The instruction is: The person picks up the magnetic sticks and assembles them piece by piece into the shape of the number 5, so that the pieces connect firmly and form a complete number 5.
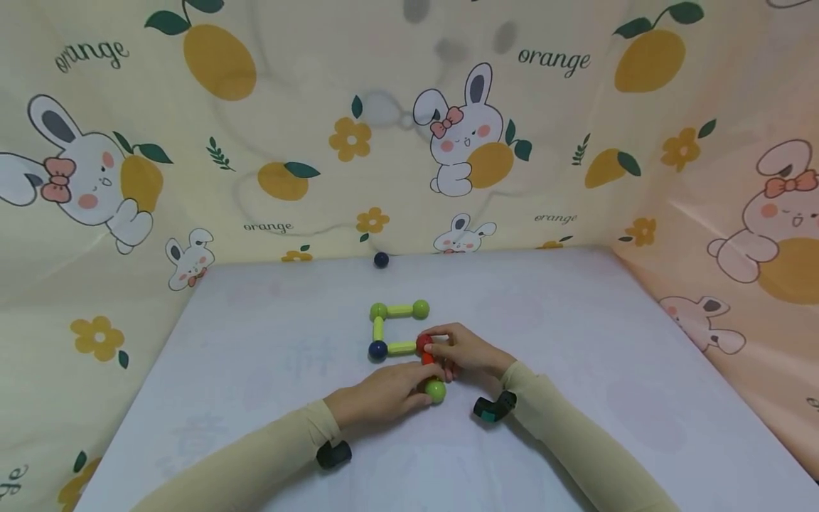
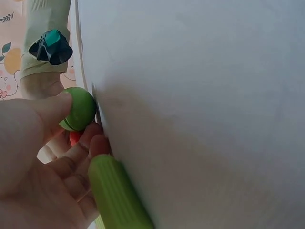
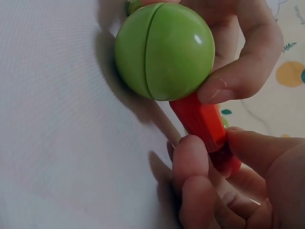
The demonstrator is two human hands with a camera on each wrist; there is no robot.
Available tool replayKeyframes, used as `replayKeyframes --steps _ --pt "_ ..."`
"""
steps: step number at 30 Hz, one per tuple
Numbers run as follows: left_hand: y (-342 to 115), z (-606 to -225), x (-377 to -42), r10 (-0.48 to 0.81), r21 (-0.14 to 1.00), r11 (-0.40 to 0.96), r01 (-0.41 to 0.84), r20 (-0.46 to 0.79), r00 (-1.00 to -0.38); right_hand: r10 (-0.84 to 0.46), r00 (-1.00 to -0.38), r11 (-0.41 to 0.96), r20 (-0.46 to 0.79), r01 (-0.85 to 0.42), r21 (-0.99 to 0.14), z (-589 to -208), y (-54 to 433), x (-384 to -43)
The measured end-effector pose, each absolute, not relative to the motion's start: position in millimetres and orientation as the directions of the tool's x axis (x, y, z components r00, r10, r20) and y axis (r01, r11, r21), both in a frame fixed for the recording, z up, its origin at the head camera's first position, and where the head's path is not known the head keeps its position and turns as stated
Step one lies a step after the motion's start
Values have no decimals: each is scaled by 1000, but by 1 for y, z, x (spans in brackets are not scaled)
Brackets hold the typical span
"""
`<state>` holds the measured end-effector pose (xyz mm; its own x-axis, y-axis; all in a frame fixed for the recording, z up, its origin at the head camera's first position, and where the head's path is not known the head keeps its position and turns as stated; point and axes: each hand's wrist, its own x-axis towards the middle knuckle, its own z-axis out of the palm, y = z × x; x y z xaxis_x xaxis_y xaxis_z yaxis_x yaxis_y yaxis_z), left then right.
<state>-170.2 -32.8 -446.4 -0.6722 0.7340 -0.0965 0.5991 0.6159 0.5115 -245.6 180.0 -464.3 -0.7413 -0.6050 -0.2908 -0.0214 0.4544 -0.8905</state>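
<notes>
In the head view, a chain of rods and balls lies on the white table. My left hand (image 1: 384, 392) grips the green ball (image 1: 436, 391) at its near end. A red rod (image 3: 202, 121) joins that ball to a red ball (image 1: 424, 342), where my right hand (image 1: 470, 350) pinches with thumb and fingers. From the red ball, a yellow-green rod (image 1: 402, 348) runs left to a dark blue ball (image 1: 378, 350). Another rod (image 1: 378, 328) leads back to a green ball (image 1: 379, 311), and a third rod (image 1: 400, 311) ends at a green ball (image 1: 420, 308). Fingers partly hide the red pieces.
A loose dark blue ball (image 1: 381, 259) sits at the table's back edge, against the printed cloth (image 1: 397, 178). The white tabletop (image 1: 256, 341) spreads around the chain. Dark devices (image 1: 334, 454) hang under both wrists, near the table surface.
</notes>
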Motion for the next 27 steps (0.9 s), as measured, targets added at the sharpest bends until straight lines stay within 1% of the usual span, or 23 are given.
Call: replayKeyframes --steps 7,11,16,20,27 --pt "-38 -445 -171 734 554 601 576 -96 -672 -609 -735 459 -298 -19 -888 -465 181 -247" --pt "-43 -447 -173 736 605 580 545 -105 -668 -589 -750 462 -301 -8 -887 -464 182 -244" --pt "-46 -446 -174 730 651 568 505 -114 -674 -586 -763 438 -274 -14 -899 -463 184 -239" --pt "-52 -444 -175 711 675 564 476 -103 -695 -614 -756 404 -226 -55 -913 -463 186 -237" --pt "-66 -436 -175 673 708 555 437 -74 -735 -577 -791 429 -203 -83 -899 -459 194 -232"
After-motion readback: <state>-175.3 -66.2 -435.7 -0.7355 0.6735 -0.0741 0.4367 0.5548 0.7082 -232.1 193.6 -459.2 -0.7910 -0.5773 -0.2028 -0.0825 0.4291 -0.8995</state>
